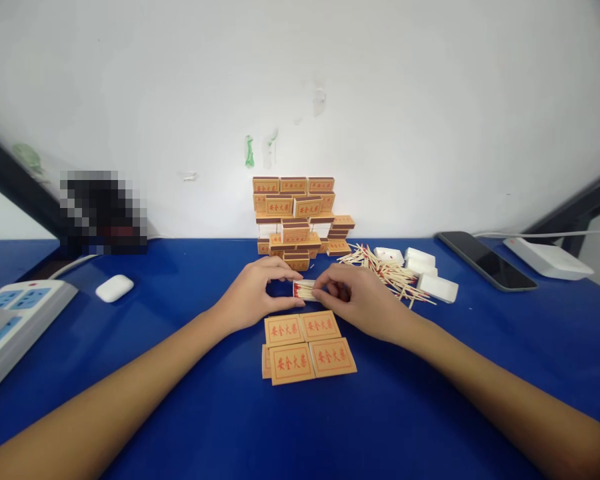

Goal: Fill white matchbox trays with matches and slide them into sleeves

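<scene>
**Two hands close on a filled match tray**

Seen from the head camera, the left hand [257, 293] and right hand [363, 301] met at mid-tabletop, each pinching one end of a match tray [304, 289] loaded with red-tipped matches. Four flat matchboxes [305, 347] lay just in front of the hands on the blue tabletop [190, 400]. Behind them a stack of matchboxes [296, 213] stood against the wall, with loose matches [387, 268] and white empty trays [423, 267] to its right. A phone [486, 260] lay farther right.

Matchbox stack [298, 217] ahead; tabletop [190, 267] seemingly open leftward
</scene>
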{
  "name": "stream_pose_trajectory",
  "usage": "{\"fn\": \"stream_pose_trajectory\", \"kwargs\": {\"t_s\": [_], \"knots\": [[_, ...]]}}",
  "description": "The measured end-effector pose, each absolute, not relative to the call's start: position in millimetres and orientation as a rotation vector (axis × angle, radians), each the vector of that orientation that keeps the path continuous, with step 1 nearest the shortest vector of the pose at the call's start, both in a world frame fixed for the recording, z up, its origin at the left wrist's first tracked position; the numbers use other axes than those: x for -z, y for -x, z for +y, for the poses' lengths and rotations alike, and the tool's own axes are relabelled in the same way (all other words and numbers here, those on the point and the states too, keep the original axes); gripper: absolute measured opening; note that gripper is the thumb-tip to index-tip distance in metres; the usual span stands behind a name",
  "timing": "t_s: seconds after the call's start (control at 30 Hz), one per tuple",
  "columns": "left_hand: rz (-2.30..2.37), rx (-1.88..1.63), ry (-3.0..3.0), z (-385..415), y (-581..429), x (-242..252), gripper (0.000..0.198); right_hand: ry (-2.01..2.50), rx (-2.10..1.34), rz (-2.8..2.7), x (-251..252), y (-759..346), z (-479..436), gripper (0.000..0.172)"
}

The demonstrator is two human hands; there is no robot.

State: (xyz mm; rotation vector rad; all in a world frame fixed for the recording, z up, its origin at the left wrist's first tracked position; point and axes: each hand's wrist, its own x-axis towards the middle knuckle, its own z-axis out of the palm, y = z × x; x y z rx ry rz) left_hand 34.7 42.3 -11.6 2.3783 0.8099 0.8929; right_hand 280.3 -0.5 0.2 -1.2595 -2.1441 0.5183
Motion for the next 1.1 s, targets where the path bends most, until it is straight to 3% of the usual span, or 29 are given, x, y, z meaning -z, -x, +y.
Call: {"fn": "stream_pose_trajectory", "kwargs": {"t_s": [0.37,0.47,0.57,0.67,0.97,1.1], "knots": [[0.844,-0.883,-2.384,41.0,-35.5,11.9,0.034,1.271,-0.567,-2.200,-10.1,-287.9,1.0,0.018],[0.869,-0.885,-2.367,40.8,-34.7,13.0,0.033,1.266,-0.349,-2.280,-27.9,-312.6,6.9,0.019],[0.876,-0.872,-2.420,40.6,-35.1,14.4,0.031,1.497,0.030,-2.115,-42.9,-351.5,18.4,0.019],[0.872,-0.863,-2.477,40.8,-35.8,15.5,0.031,1.708,0.159,-2.075,-48.9,-389.0,27.9,0.021],[0.867,-0.846,-2.512,41.6,-35.3,16.3,0.031,1.868,-0.594,-2.410,-55.0,-403.3,14.5,0.017],[0.870,-0.849,-2.507,40.8,-36.1,15.2,0.031,1.781,-0.757,-2.441,-52.6,-391.7,11.3,0.016]]}}
